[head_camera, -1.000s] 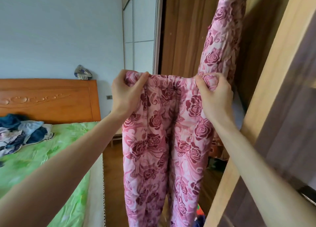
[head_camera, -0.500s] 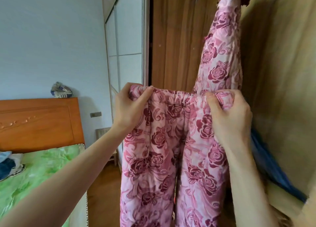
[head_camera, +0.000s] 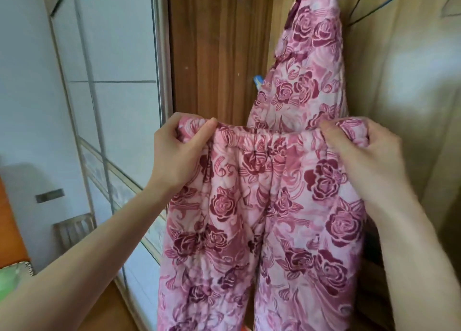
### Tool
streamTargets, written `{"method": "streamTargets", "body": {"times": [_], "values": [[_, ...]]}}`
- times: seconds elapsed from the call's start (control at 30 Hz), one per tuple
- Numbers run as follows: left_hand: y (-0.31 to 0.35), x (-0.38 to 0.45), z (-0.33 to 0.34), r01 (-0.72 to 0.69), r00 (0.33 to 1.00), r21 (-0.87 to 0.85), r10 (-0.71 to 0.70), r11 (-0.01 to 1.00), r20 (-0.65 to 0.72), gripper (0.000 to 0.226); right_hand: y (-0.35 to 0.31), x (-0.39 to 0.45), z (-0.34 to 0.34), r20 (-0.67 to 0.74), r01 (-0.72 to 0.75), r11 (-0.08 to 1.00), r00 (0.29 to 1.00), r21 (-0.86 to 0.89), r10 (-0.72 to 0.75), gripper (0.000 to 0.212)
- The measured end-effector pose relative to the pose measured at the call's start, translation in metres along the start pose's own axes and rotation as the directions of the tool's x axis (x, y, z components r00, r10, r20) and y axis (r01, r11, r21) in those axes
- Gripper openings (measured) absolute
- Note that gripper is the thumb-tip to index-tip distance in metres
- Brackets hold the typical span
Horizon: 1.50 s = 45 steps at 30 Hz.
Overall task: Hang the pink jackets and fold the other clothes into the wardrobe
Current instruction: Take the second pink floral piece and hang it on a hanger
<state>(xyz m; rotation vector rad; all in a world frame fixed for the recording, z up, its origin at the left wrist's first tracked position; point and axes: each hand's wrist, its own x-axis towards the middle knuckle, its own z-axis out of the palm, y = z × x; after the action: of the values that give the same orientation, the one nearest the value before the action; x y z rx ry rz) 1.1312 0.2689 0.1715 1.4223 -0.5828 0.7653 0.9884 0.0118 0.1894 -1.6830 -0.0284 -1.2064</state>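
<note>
1. Trousers [head_camera: 262, 218], pink quilted fabric with dark red rose print, held up in front of the open wardrobe [head_camera: 219, 51]; elastic waistband [head_camera: 262, 137] stretched level between the two hands, both legs hanging straight down and running out of the lower edge of the view.
2. Left hand [head_camera: 179, 153]: curled round the left end of the waistband, thumb lying along the front of the band, fingers wrapped behind the bunched fabric. Firm pinch grip.
3. Right hand [head_camera: 361, 153]: curled round the right end of the waistband, thumb on the front, fingers folded over a gathered lump of the cloth. Slightly blurred, but the grip is plain.
4. Both forearms bare, reaching up and forward from the bottom corners of the view.
5. Pink jacket [head_camera: 311, 64] of the same rose print hangs inside the wardrobe behind the trousers, narrowing toward the top of the view. Its lower part is hidden behind the waistband; whether the two garments touch I cannot tell.
6. Small blue object [head_camera: 257, 80] shows at the jacket's left edge; too small to identify.
7. Wardrobe interior: dark wood-grain back panel at centre, lighter panel [head_camera: 411, 106] on the right.
8. White sliding door [head_camera: 112, 81] with metal frame stands left of the opening.
9. Lower left: corner of a green bedcover [head_camera: 10, 281] and an orange wooden headboard edge [head_camera: 10, 218].
</note>
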Motion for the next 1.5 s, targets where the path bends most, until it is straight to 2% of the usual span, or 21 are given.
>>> {"method": "streamTargets", "body": {"times": [0.23,0.4,0.63,0.73,0.87,1.03,1.1,1.17,1.23,1.3,1.5], "values": [[0.012,0.017,0.014,0.007,1.000,-0.051,-0.006,0.999,0.009,0.029,-0.031,0.020,-0.023,0.097,-0.076,0.989,0.993,0.129,0.063,0.020],[0.022,0.024,0.027,0.032,0.992,-0.124,-0.017,0.992,0.126,0.034,-0.045,0.019,-0.045,0.065,-0.189,0.952,0.982,0.241,0.178,0.025],[0.013,0.042,0.054,0.025,0.967,-0.250,0.040,0.968,0.250,0.027,-0.054,0.019,-0.051,-0.050,-0.150,0.972,0.986,0.181,0.162,0.026],[0.006,0.055,0.068,0.005,0.950,-0.306,0.091,0.952,0.297,0.027,-0.059,0.020,-0.051,-0.097,-0.136,0.982,0.984,0.129,0.148,0.036],[-0.004,0.074,0.081,0.036,0.909,-0.426,0.148,0.904,0.390,0.033,-0.069,0.025,-0.046,-0.206,-0.180,0.979,0.959,0.096,0.196,0.045],[-0.013,0.099,0.100,0.086,0.892,-0.584,0.200,0.807,0.407,0.024,-0.082,0.035,-0.038,-0.209,-0.204,0.973,0.952,0.107,0.222,0.048],[-0.013,0.105,0.110,0.079,0.889,-0.621,0.226,0.780,0.397,0.025,-0.088,0.036,-0.037,-0.243,-0.154,0.988,0.958,0.004,0.151,0.044],[-0.011,0.109,0.122,0.055,0.894,-0.645,0.250,0.762,0.372,0.028,-0.092,0.037,-0.039,-0.264,-0.081,0.977,0.964,-0.196,0.027,0.041],[-0.007,0.113,0.131,0.039,0.892,-0.669,0.276,0.742,0.358,0.028,-0.094,0.036,-0.040,-0.219,-0.014,0.916,0.972,-0.401,-0.081,0.031],[-0.003,0.116,0.141,0.002,0.884,-0.689,0.321,0.725,0.341,0.029,-0.092,0.035,-0.044,-0.169,0.016,0.844,0.978,-0.536,-0.126,0.025],[0.003,0.130,0.164,-0.033,0.867,-0.707,0.372,0.706,0.331,0.030,-0.094,0.039,-0.044,-0.177,-0.003,0.759,0.973,-0.652,-0.148,0.028]]}}
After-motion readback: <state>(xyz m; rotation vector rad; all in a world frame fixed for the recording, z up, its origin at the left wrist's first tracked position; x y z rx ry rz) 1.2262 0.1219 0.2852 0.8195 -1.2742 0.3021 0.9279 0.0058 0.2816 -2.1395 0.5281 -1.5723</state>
